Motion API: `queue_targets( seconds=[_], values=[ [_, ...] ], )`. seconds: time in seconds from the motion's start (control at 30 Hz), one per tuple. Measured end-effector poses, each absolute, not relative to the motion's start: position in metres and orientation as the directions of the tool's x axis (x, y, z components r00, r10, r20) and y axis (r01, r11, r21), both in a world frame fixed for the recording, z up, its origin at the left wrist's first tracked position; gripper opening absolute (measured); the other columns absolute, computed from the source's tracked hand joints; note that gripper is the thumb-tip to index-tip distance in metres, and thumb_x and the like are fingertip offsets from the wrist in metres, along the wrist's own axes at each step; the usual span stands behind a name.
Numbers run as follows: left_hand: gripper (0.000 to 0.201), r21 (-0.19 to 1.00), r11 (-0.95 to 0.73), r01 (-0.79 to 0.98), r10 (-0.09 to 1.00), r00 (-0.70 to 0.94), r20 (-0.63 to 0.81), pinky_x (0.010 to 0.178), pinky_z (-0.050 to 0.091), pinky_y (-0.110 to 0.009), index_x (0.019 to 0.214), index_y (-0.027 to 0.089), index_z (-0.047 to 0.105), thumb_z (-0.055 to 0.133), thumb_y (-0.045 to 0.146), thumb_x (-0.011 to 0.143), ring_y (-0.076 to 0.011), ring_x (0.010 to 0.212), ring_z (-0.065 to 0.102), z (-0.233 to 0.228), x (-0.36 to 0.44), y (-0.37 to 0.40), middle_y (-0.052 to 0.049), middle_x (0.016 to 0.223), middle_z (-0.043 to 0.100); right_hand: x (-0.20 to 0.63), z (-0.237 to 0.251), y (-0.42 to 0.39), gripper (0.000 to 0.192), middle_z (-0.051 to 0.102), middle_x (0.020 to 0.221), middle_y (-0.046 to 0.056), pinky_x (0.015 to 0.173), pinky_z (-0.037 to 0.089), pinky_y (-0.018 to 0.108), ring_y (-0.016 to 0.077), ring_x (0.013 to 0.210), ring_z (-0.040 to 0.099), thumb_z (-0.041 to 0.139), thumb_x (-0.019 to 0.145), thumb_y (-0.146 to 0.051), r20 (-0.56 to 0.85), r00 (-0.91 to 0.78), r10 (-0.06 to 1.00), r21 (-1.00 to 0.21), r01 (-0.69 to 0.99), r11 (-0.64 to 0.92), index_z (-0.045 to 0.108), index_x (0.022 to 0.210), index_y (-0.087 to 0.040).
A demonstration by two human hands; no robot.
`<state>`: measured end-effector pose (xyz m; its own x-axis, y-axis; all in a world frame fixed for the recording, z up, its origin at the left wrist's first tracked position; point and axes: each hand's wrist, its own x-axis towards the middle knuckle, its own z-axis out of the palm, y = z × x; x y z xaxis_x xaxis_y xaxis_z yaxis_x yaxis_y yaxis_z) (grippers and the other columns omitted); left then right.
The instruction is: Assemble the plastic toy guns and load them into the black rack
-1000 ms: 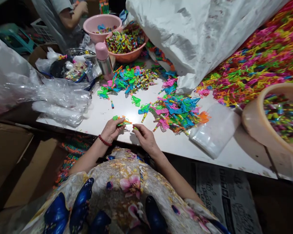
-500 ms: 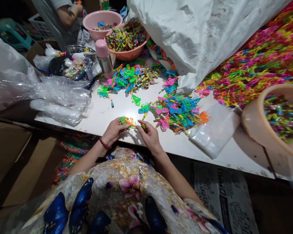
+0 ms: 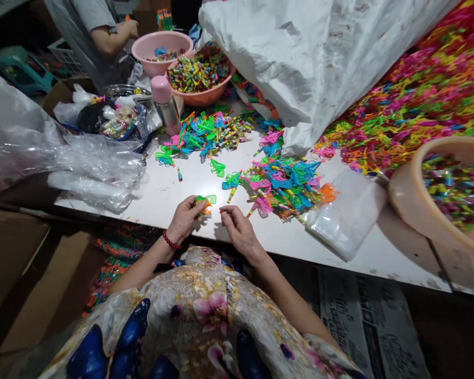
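Observation:
Just over the table's front edge, my left hand (image 3: 184,220) is closed on a green and orange plastic toy piece (image 3: 208,200), its green part a mesh shape. A little to the right, my right hand (image 3: 240,229) has its fingers bent and drawn together. What they hold, if anything, is too small to make out. Ahead of the right hand lies a heap of similar toys (image 3: 284,181) in blue, pink, green and orange, some with striped tubes. One blue-green toy (image 3: 231,181) with a yellow tube and a single green piece (image 3: 217,167) lie apart from it.
Farther back are a second pile of pieces (image 3: 205,131), a pink-capped flask (image 3: 166,105) and basins of small tubes, one orange (image 3: 205,97). Plastic bags (image 3: 345,213) lie on the right, beside a peach basin (image 3: 405,184). Another person (image 3: 106,39) stands at the back left.
My hands have moved apart slightly. The toy piece has turned in my left hand, and the green tube-like part seen at my right fingers no longer shows there.

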<state>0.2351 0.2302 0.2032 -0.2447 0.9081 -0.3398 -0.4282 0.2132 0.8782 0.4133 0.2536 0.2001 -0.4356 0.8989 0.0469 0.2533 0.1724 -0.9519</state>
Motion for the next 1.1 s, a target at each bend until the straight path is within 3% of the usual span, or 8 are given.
queue_targets(
  seconds=[0.1,0.2,0.3,0.43,0.67,0.9,1.1],
  values=[
    [0.039,0.918,0.23,-0.323,0.923,-0.227,-0.311,0.048,0.039,-0.016,0.084,0.016,0.068,0.088,0.043,0.064,-0.006,0.055,0.052,0.206,0.231,0.228,0.002,0.071,0.063,0.422,0.211,0.264,0.03,0.07,0.096,0.006,0.076,0.052,0.031,0.0174,0.082,0.063,0.053,0.097,-0.043,0.177,-0.392,0.903,-0.938,0.21,0.275,0.068,0.113,-0.022],
    [0.033,0.925,0.271,-0.265,0.944,-0.116,-0.31,0.05,0.039,-0.017,0.081,0.016,0.07,0.084,0.044,0.071,-0.0062,0.055,0.051,0.21,0.228,0.225,0.002,0.068,0.063,0.426,0.218,0.275,0.029,0.072,0.105,0.008,0.085,0.053,0.035,0.0196,0.094,0.066,0.058,0.096,-0.041,0.265,-0.39,0.882,-0.921,0.17,0.352,0.071,0.115,-0.023],
    [0.032,0.891,0.352,-0.288,0.933,0.035,-0.357,0.057,0.046,-0.02,0.079,0.016,0.072,0.085,0.043,0.07,-0.0093,0.059,0.057,0.218,0.229,0.222,0.0,0.071,0.066,0.426,0.217,0.28,0.031,0.074,0.106,0.008,0.09,0.054,0.038,0.0206,0.097,0.068,0.06,0.095,-0.043,0.23,-0.426,0.875,-0.942,0.128,0.31,0.072,0.115,-0.024],
    [0.029,0.879,0.393,-0.269,0.919,0.127,-0.372,0.055,0.044,-0.02,0.076,0.015,0.073,0.086,0.041,0.068,-0.0095,0.057,0.056,0.229,0.232,0.22,-0.001,0.068,0.066,0.424,0.214,0.275,0.032,0.075,0.108,0.007,0.092,0.055,0.037,0.02,0.098,0.069,0.061,0.094,-0.047,0.144,-0.48,0.865,-0.974,0.088,0.211,0.074,0.113,-0.024],
    [0.032,0.887,0.401,-0.229,0.915,0.153,-0.374,0.056,0.046,-0.021,0.077,0.015,0.075,0.086,0.043,0.067,-0.0115,0.06,0.059,0.233,0.227,0.224,-0.003,0.07,0.069,0.426,0.221,0.269,0.027,0.075,0.102,0.006,0.087,0.054,0.033,0.0183,0.094,0.069,0.061,0.095,-0.04,0.15,-0.556,0.818,-0.97,0.076,0.23,0.075,0.11,-0.022],
    [0.034,0.867,0.455,-0.204,0.888,0.174,-0.426,0.055,0.043,-0.019,0.075,0.011,0.074,0.087,0.041,0.064,-0.0082,0.057,0.055,0.236,0.224,0.225,0.0,0.065,0.067,0.424,0.219,0.268,0.032,0.074,0.09,0.004,0.082,0.054,0.028,0.0151,0.086,0.069,0.058,0.097,-0.042,0.08,-0.563,0.823,-0.987,0.068,0.142,0.071,0.113,-0.018],
    [0.037,0.822,0.529,-0.211,0.845,0.218,-0.488,0.055,0.043,-0.019,0.077,0.011,0.073,0.088,0.041,0.062,-0.0081,0.055,0.055,0.231,0.224,0.227,0.0,0.064,0.066,0.426,0.223,0.268,0.027,0.075,0.094,0.005,0.075,0.054,0.026,0.0149,0.083,0.068,0.064,0.093,-0.04,0.109,-0.596,0.796,-0.966,0.124,0.225,0.073,0.106,-0.018]
  ],
)
